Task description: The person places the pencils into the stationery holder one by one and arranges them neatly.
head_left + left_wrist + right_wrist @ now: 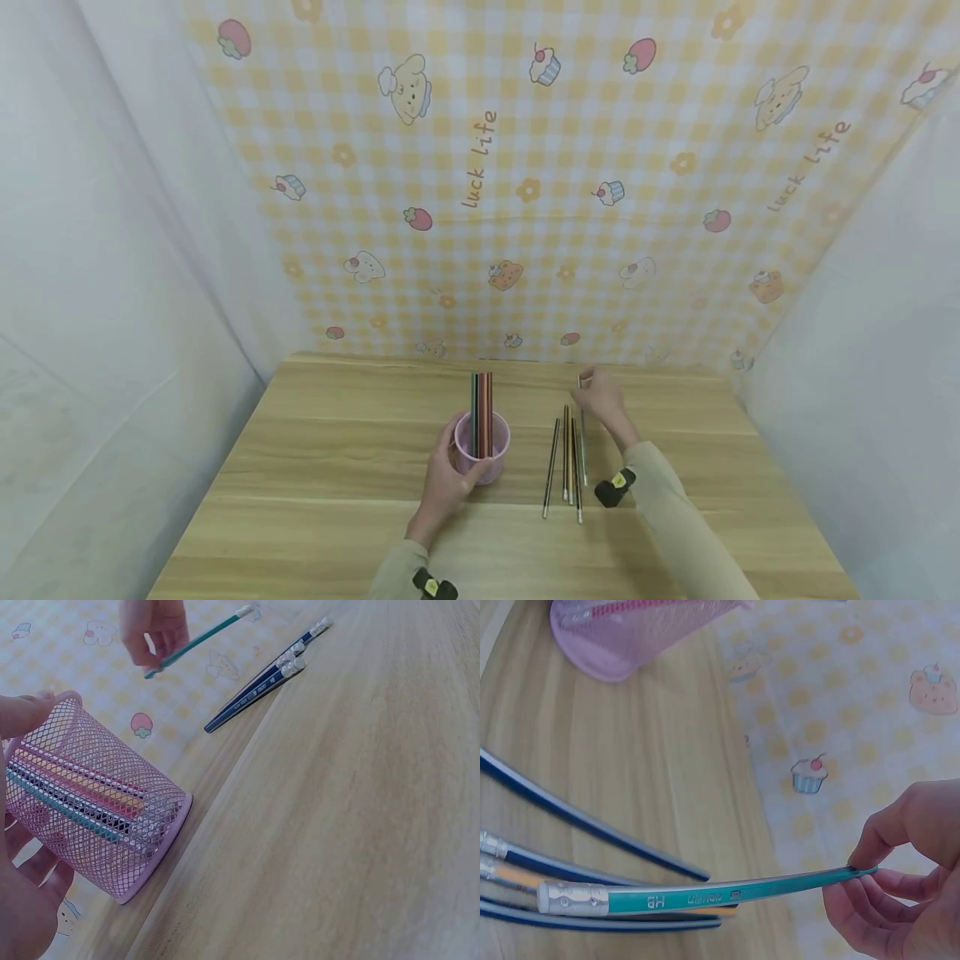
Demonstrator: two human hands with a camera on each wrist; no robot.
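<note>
My left hand (447,477) grips a pink mesh pencil cup (97,802) on the table, thumb at the rim and fingers round its far side. Several pencils (482,415) stand in the cup, teal, black and reddish ones among them. Between thumb and fingertips, my right hand (907,877) pinches a teal pencil (682,898) by one end, its white eraser end pointing away from the hand. In the head view this pencil slants down past the loose pencils. Just left of the right hand lie several more pencils (567,458), dark blue and orange, eraser ends towards me.
The wooden table (315,467) runs back to a yellow checked cloth (525,242) with printed cartoons. White panels (870,333) stand on both sides. Each sleeve carries a black wrist camera (615,488).
</note>
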